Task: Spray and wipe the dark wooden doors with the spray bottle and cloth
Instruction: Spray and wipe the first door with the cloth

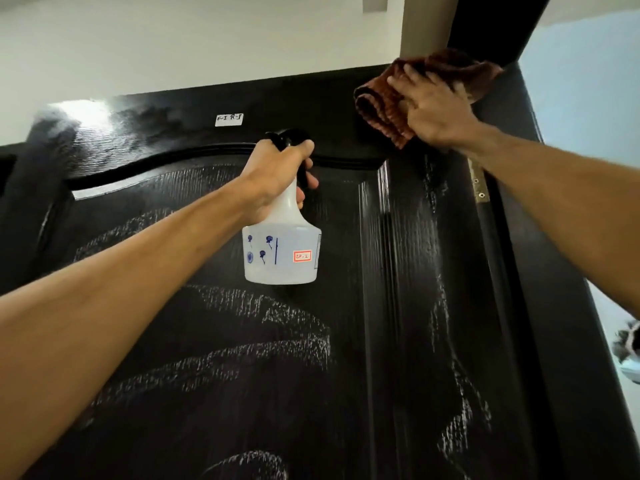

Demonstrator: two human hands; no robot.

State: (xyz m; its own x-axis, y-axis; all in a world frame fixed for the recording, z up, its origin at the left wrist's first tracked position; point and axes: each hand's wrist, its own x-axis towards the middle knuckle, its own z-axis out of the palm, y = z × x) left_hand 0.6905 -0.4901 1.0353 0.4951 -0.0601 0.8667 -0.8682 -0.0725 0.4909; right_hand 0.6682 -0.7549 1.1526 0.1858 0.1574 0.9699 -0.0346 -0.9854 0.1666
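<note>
I see one big dark door (346, 358) with pale wet streaks on it. I see one white spray bottle (282, 251), upright in front of the door's upper part. My left grip (277, 168) is curled tight round its neck. I see one brown cloth (379, 112) at the door's top right corner. My right grip (433, 112) lies flat on it, fingers spread, pressing it on the door. The bottle's red-edged sticker (302, 256) reads "SP-2". One white label (229, 119) on the door seems to read "F-I R-I".
</note>
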